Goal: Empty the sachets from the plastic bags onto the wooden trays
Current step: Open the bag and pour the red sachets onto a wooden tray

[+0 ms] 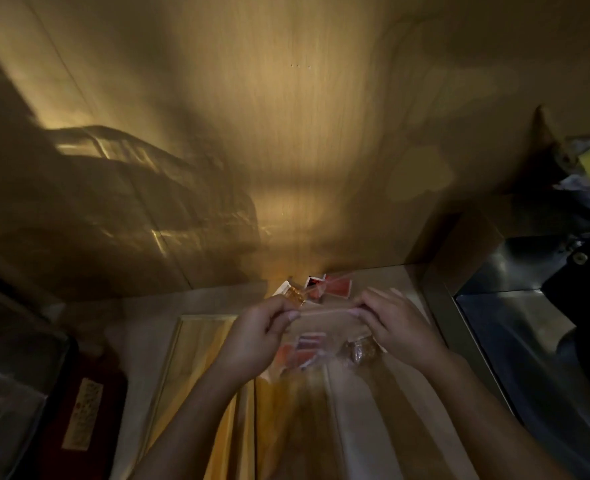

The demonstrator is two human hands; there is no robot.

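the pale tabletop (141, 306) carries two wooden trays side by side, the left tray (203, 358) and the right tray (373, 410), both running away from the person. above where they meet hangs a clear plastic bag (324, 327). its top edge is stretched left to right between the hands, and the body sags below that edge, toward the person. the left hand (255, 337) and right hand (400, 327) are equally near, each pinching one end of the edge with fingers (373, 299) curled tight. red and amber sachets (304, 351) sit bunched low in the bag, blurred. a few loose sachets (335, 287) lie just beyond the hands. whether the held edge is the mouth, i cannot tell; if so, the bag needs tipping over.
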